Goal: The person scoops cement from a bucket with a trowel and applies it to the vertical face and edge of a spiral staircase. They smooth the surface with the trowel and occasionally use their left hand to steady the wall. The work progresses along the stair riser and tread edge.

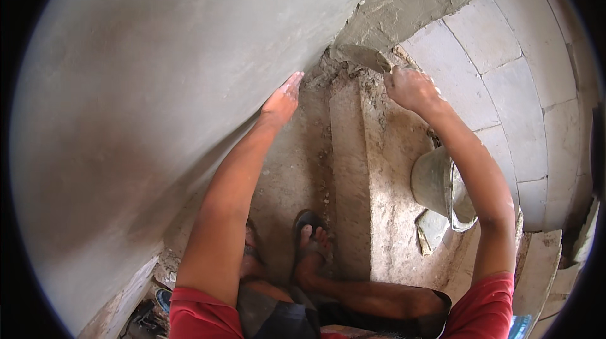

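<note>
My right hand (413,89) is closed round the handle of a trowel (366,58). The trowel's mortar-smeared blade points left, into the corner where a band of rough wet plaster (429,1) meets the smooth grey plastered wall (145,74). My left hand (284,98), dusted with grey, is stretched out beside the smooth wall, its fingers extended and holding nothing. Whether its fingertips touch the wall is hard to tell. Crumbly mortar (325,71) lies at the foot of the corner, between my hands.
A mortar-stained bucket (432,181) stands under my right forearm, with a broken slab piece (433,230) beside it. Pale blocks (505,86) form the curved wall on the right. A raised ledge (350,181) runs along the floor right of my sandalled foot (312,238).
</note>
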A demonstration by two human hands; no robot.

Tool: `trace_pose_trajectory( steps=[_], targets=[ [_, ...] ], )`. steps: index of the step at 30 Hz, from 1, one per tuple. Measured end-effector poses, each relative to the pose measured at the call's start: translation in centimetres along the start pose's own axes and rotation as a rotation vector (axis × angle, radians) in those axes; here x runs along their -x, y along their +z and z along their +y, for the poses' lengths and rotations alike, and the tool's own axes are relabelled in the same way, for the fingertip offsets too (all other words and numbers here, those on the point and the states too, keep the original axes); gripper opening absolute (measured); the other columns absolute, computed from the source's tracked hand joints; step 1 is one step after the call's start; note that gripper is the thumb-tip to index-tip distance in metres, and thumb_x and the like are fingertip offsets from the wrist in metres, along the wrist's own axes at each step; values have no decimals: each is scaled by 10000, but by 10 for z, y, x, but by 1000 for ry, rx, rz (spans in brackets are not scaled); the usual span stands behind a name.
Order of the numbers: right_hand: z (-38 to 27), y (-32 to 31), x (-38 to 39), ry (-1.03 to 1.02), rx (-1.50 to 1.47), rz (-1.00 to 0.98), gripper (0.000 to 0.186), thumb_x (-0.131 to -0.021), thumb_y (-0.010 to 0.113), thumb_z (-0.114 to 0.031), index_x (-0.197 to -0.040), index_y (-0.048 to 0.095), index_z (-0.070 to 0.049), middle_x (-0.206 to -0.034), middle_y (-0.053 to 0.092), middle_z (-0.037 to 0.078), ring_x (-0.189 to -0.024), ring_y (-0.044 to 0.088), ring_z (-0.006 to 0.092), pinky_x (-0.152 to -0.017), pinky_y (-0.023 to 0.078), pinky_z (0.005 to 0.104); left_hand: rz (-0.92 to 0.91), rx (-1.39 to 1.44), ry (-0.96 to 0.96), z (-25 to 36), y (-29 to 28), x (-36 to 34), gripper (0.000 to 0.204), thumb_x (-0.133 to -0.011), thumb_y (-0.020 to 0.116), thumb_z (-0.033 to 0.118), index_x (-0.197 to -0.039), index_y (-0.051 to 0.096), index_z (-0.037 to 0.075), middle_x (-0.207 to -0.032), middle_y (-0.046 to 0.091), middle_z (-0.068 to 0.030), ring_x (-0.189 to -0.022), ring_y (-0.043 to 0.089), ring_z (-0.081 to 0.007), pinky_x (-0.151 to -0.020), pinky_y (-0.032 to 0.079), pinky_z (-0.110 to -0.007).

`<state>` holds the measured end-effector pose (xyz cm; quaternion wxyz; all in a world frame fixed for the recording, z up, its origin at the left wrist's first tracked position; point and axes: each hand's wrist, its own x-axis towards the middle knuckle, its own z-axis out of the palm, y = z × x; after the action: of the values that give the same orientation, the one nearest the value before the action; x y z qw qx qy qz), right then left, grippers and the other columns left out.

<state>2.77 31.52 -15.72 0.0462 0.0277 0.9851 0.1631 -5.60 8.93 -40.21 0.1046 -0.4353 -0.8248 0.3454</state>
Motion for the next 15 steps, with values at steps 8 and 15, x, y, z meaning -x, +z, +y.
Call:
trace_pose_trajectory(
  steps=[8,15],
  targets=[
    [32,-50,2,215,-160,-24,517,-1120,432,-396,-1036,712,31,-808,721,231,-756,723,354,-792,573,535,-33,-25,27,-12,-7,2,739,-1074,468,472,-1632,370,-3,-1763,250,-124,-1661,37,-322,-1346,-1,-493],
    [71,-66,25,247,-345,161,567,-1102,472,-499,-984,726,-6,-758,693,144,-727,676,261,-715,539,479,-41,-26,26,-12,-9,4,682,-1085,448,416,-1626,385,5,-1769,231,-124,-1662,35,-311,-1350,-2,-478]
  ],
)
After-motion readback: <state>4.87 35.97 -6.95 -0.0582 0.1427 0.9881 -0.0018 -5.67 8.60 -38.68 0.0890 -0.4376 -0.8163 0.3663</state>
